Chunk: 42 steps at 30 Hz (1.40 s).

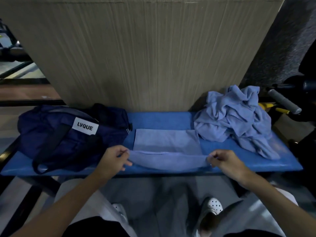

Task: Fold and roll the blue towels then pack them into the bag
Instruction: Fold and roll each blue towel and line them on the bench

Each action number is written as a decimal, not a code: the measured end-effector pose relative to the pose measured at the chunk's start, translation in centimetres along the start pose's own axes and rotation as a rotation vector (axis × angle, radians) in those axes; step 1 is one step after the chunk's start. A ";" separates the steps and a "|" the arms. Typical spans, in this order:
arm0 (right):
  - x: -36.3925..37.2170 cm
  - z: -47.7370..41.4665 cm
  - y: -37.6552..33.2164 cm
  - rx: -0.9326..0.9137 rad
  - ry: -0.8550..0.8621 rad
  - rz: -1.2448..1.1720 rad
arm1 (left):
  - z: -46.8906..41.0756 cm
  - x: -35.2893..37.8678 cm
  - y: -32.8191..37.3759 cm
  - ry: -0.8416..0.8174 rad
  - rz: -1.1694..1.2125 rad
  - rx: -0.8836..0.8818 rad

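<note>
- head view: left hand (116, 159) and right hand (224, 161) pinch near corners of one light-blue cloth towel (166, 144) at front edge of blue padded bench (162, 120).
- one navy fabric bag (68, 134) left; one crumpled towel heap (234, 120) right.

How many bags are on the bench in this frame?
1: the navy bag lies at the left end of the blue bench. The towel heap at the right could hide another, but none shows.

surface: blue bench (171, 119) | left: navy bag (68, 134) | middle: flat towel (166, 142) | right: heap of crumpled towels (234, 120)
</note>
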State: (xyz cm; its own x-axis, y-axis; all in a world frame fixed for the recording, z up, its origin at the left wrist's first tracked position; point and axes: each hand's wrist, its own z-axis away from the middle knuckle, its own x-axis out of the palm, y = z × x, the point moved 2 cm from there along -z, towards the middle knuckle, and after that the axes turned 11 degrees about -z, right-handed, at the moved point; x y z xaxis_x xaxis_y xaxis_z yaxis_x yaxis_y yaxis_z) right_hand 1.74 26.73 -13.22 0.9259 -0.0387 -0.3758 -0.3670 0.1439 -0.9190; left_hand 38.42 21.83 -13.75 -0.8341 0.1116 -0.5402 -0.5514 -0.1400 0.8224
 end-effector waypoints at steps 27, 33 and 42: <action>1.2 -12.5 2.6 -0.232 0.400 0.432 | -11.4 3.8 1.6 0.351 -0.532 0.181; 1.9 -14.6 2.6 -0.350 0.472 0.781 | -13.4 4.7 1.1 0.322 -0.735 0.154; 3.0 -14.2 3.2 -0.443 0.480 1.013 | -11.2 5.9 1.7 0.381 -0.958 0.362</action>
State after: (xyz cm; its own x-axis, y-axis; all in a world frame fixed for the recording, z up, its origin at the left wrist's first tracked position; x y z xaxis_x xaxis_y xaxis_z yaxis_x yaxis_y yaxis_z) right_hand 2.05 13.01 -18.94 0.1064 -0.4822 -0.8696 -0.9939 -0.0269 -0.1067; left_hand 32.37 11.28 -17.55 -0.0462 -0.3008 -0.9526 -0.9891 0.1469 0.0015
